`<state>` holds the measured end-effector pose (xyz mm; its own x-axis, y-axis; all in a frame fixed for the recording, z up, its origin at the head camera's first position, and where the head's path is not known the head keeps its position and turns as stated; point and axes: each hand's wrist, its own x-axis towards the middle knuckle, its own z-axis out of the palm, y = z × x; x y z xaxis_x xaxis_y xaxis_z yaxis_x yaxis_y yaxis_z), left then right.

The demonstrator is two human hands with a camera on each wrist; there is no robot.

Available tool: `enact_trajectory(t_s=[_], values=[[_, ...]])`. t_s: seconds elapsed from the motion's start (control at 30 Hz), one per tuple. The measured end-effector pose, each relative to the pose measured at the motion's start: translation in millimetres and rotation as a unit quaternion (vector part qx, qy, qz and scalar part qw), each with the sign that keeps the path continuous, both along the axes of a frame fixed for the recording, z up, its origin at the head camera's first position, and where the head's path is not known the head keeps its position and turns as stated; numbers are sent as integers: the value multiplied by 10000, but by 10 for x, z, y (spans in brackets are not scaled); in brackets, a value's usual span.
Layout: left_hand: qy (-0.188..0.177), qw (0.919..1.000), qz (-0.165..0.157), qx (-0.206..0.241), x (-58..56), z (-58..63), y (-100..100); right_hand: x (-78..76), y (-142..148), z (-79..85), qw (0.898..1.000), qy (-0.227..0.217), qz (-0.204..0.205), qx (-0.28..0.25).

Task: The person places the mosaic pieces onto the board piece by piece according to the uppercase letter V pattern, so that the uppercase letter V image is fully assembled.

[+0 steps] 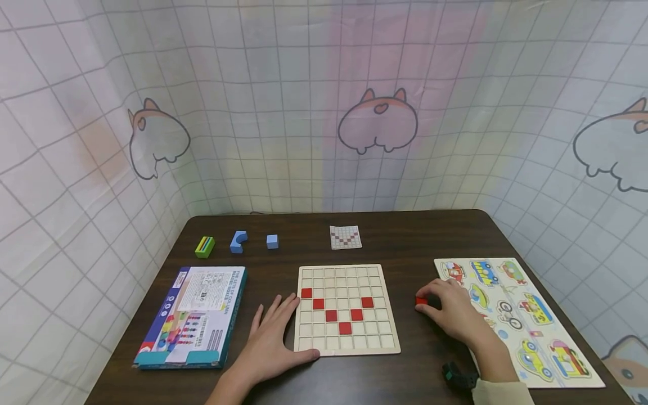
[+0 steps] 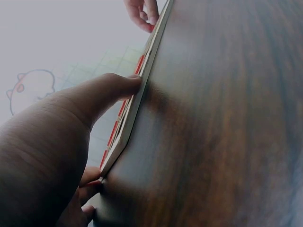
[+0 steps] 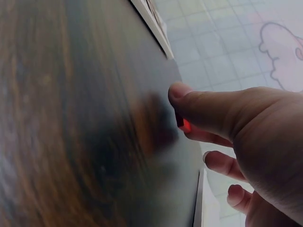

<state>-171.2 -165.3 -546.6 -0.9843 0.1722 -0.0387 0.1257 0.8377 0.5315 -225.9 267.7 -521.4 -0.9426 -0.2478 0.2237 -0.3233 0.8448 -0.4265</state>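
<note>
A pale wooden grid board (image 1: pixel 332 342) lies in the middle of the table, with several red squares in its cells forming a V whose right arm is shorter. My left hand (image 1: pixel 273 340) is spread at the board's left front corner, fingertips against the left edge and thumb at the front edge. In the left wrist view the thumb (image 2: pixel 116 87) touches the board's side. Between thumb and index finger my right hand (image 1: pixel 450 309) pinches a small red square tile (image 1: pixel 421 301), right of the board. The right wrist view shows this red tile (image 3: pixel 182 122) just above the tabletop.
A patterned card (image 1: pixel 346 237) lies behind the board. Further left are a blue cube (image 1: pixel 272 242), a blue arch block (image 1: pixel 238 242) and a green striped block (image 1: pixel 205 247). A boxed set (image 1: pixel 202 315) lies left, a vehicle picture board (image 1: pixel 511 337) right, partly under my right arm.
</note>
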Motion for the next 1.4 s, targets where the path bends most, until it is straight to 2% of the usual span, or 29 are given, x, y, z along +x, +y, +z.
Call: enact_trajectory(t_s=[0.7,1.4], values=[[85,10000,-38,-28,-17,-2,-31,-101,-298,51,9994,53,328,66],[92,9999,-40,-46,-5,-26,-21,-338,-651,47,9972,-118,705,-221]])
